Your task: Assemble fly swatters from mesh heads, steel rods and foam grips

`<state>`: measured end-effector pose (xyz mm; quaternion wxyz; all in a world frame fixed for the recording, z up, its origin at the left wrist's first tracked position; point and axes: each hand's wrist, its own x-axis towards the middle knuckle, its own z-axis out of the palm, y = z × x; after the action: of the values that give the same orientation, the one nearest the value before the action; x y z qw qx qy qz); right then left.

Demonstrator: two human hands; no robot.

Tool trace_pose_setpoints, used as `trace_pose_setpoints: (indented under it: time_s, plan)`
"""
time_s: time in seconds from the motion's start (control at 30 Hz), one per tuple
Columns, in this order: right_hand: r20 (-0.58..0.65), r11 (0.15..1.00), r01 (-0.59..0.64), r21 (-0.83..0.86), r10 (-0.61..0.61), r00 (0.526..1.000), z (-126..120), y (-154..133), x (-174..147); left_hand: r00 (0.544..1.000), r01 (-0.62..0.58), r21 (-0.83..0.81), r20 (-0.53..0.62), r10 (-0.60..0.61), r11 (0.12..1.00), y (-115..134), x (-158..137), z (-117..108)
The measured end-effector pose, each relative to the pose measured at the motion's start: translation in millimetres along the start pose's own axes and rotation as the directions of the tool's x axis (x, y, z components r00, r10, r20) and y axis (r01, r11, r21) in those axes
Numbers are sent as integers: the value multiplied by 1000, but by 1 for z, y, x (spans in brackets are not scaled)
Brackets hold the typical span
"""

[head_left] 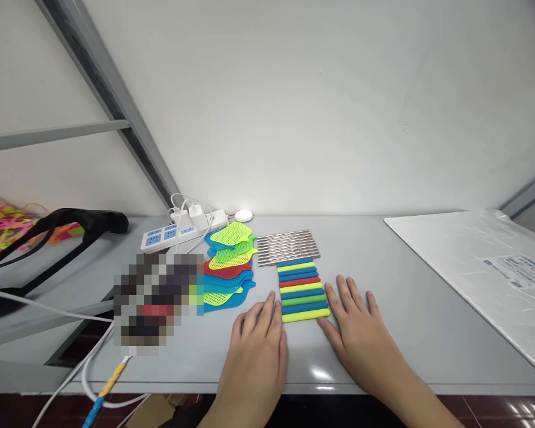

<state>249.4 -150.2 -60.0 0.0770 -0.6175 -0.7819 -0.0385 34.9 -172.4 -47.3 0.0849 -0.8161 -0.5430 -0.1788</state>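
Observation:
My left hand (259,339) lies on the grey table with its fingers stretched out, close to the left ends of a row of coloured plastic handles (302,292). At the row's right ends rests my right hand (359,333), fingers spread flat and thumb by the nearest yellow handle. The handles are blue, yellow, red and green, laid side by side. Just behind them is a row of thin metal rods (289,246). Perforated fly swatter heads (227,279) in blue, yellow, green and red overlap to the left. Neither hand holds anything.
A white power strip (163,236) with plugs and cables stands at the back left, near a white round object (243,216). A black frame-like object (84,232) is at far left. Plastic-wrapped white board (463,255) lies on the right. Part of the left is pixelated.

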Motion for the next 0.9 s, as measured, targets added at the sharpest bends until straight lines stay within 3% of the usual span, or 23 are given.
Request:
trace_pose_setpoints:
  time_s: [0.2, 0.53, 0.73, 0.9]
  plan:
    - [-83, 997, 73, -33, -76, 994, 6, 0, 0, 995, 15, -34, 99, -12, 999, 2, -1, -2]
    - [57, 997, 71, 33, -73, 996, -2, 17, -3, 985, 32, 13, 166, -33, 999, -7, -5, 2]
    - [71, 999, -36, -29, 38, 997, -3, 30, -4, 973, 26, -4, 231, -25, 1000, -10, -6, 2]
    - [53, 984, -164, -71, 168, 984, 3, 65, -6, 976, 9, -26, 218, -3, 1000, -13, -10, -4]
